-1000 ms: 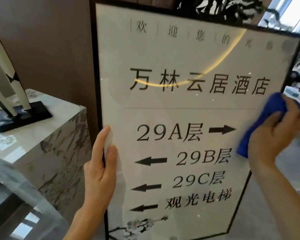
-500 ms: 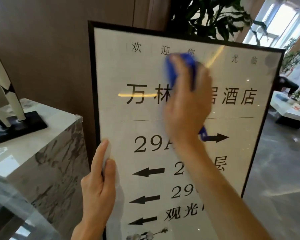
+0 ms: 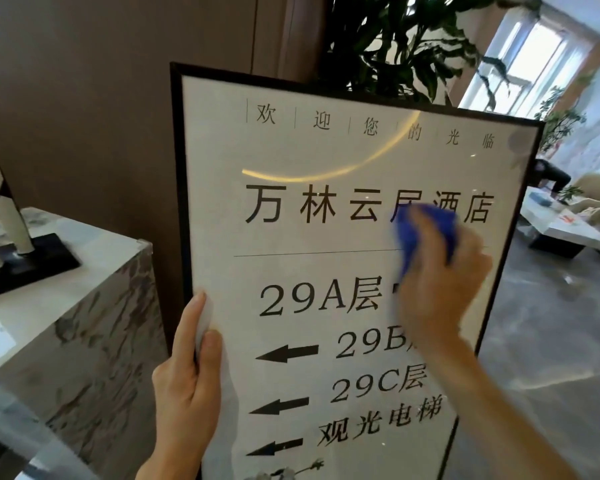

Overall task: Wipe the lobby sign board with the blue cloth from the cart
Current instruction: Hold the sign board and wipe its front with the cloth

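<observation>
Gripping the sign board (image 3: 326, 271) by its black left edge, the left hand (image 3: 187, 382) has its thumb lying on the glass. The right hand (image 3: 440, 289) is bunched around the blue cloth (image 3: 420, 233), pressing it against the board's right half, just short of the right frame. A marble-look pedestal (image 3: 66, 323) stands close on the left, with a dark-based sculpture (image 3: 11, 251) on top. A leafy plant (image 3: 413, 46) sits behind. Open grey floor (image 3: 551, 341) stretches away right, toward a low white table (image 3: 568, 233).
</observation>
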A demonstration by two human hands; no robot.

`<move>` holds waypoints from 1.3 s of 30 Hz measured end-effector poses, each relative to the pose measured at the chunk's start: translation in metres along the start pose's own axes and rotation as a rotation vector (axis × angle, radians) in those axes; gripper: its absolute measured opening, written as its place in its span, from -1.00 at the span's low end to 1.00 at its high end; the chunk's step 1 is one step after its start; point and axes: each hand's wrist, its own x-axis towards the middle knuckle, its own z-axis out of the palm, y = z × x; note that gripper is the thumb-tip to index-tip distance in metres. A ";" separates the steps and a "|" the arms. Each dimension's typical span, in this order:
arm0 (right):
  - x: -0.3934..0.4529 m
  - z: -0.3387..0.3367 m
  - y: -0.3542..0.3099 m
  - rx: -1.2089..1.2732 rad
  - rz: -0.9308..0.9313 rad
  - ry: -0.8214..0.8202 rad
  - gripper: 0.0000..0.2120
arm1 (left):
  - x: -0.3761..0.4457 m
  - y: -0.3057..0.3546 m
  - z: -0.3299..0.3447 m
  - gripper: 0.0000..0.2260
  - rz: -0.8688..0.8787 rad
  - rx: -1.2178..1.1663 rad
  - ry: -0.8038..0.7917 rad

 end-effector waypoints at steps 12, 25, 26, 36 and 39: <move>0.005 0.010 0.050 0.150 0.192 0.057 -0.63 | -0.001 -0.005 0.006 -0.61 -0.031 0.049 0.023; -0.164 -0.017 -0.097 0.291 -0.434 -0.068 -0.56 | -0.004 -0.009 0.008 -0.63 0.057 -0.068 0.118; -0.178 -0.018 -0.100 0.302 -0.468 -0.072 -0.57 | -0.005 -0.011 0.008 -0.63 0.058 -0.070 0.124; -0.315 -0.018 -0.109 0.463 -0.609 -0.332 -0.64 | -0.003 -0.023 0.016 -0.60 0.249 -0.087 0.087; -0.345 -0.019 -0.098 0.453 -0.710 -0.415 -0.74 | -0.002 -0.026 0.018 -0.61 0.312 -0.122 0.061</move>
